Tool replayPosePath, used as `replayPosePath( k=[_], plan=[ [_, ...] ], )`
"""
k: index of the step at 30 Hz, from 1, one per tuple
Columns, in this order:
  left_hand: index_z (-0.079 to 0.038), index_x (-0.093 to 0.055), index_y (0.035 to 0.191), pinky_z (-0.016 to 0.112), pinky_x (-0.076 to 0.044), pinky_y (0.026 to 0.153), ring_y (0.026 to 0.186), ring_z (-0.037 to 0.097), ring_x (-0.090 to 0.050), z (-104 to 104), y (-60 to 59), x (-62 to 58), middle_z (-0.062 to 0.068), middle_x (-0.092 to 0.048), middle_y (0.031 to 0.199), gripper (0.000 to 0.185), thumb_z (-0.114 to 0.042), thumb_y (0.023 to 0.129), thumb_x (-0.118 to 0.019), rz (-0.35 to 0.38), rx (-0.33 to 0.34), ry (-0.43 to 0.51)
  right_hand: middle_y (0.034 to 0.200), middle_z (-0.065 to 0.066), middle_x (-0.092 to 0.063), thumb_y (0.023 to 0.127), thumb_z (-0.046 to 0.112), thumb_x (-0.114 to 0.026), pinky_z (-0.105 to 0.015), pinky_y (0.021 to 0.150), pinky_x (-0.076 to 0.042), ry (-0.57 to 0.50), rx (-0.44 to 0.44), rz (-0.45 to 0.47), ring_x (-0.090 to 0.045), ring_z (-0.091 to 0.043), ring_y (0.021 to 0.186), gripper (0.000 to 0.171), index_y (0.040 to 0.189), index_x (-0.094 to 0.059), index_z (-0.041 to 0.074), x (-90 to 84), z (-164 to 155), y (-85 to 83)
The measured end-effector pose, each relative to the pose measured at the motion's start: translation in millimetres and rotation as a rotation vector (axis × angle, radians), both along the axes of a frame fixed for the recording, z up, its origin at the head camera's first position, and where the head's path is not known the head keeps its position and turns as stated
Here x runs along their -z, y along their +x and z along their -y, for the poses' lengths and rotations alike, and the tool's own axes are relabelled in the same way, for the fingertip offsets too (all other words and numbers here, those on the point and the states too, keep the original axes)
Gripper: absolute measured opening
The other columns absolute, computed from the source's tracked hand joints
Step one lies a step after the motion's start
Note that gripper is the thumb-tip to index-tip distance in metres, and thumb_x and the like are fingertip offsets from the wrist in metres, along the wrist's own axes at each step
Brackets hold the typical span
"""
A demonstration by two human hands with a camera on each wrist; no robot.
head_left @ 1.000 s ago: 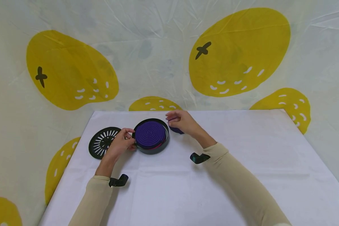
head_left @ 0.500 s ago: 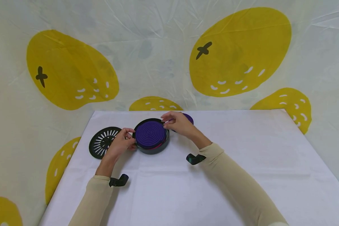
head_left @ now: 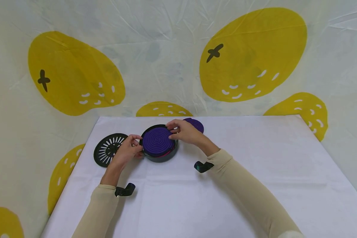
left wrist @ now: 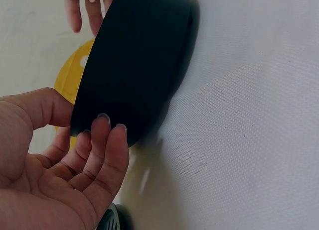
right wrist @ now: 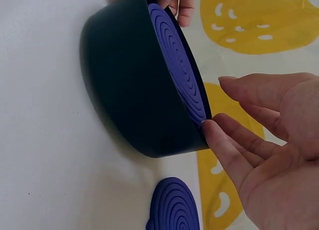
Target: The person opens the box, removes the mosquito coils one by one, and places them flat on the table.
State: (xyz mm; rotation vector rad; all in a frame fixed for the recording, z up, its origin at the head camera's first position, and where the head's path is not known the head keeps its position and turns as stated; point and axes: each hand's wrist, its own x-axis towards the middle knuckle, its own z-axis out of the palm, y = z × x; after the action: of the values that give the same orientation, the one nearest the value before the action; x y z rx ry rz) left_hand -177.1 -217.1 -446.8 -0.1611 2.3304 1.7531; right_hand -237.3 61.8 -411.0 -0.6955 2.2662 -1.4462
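Observation:
A black round container [head_left: 162, 156] stands on the white table [head_left: 196, 198], and a purple spiral coil [head_left: 157, 141] lies on top of its contents. My left hand [head_left: 137, 145] grips the container's left wall [left wrist: 134, 65] between thumb and curled fingers [left wrist: 102, 150]. My right hand [head_left: 171, 131] reaches over the far right rim with fairly straight fingers. One fingertip [right wrist: 209, 129] touches the edge of the coil [right wrist: 177, 65], and the thumb stays clear of it. A second purple coil [head_left: 196, 124] lies flat on the table just behind that hand, also in the right wrist view [right wrist: 174, 206].
A black slotted round lid [head_left: 107, 153] lies flat left of the container, close to my left hand. A cloth with yellow lemon prints [head_left: 253, 56] hangs behind the table. The table's far edge runs just beyond the second coil.
My right hand has moved left from the table spot beside the container to the coil's rim. The second purple coil it covered now lies uncovered behind it. The left hand has not moved.

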Motion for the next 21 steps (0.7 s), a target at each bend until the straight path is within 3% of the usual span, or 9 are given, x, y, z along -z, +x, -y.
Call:
replayPosePath(
  k=[10,21],
  plan=[
    [0.0,-0.044,0.137,0.035,-0.061,0.069,0.071,0.02,-0.066,1.3,-1.3,3.0,0.007,-0.048,0.091,0.047,0.006,0.093,-0.06,-0.005,0.005,0.007,0.141,-0.018,-0.057,0.091,0.004,-0.073,-0.034,0.101,-0.053,-0.016,0.005,0.01,-0.058,-0.033,0.13,0.052,0.14,-0.054,0.0,5.2,2.7,-0.9],
    [-0.001,-0.045,0.136,0.036,-0.061,0.069,0.071,0.021,-0.066,0.5,-0.2,2.1,0.007,-0.049,0.09,0.046,0.006,0.093,-0.061,-0.001,-0.003,-0.01,0.131,-0.022,-0.063,0.09,0.001,-0.074,-0.035,0.101,-0.053,-0.078,0.058,0.029,-0.064,-0.034,0.12,0.048,0.135,-0.056,-0.004,7.1,3.1,1.3]
  ],
)
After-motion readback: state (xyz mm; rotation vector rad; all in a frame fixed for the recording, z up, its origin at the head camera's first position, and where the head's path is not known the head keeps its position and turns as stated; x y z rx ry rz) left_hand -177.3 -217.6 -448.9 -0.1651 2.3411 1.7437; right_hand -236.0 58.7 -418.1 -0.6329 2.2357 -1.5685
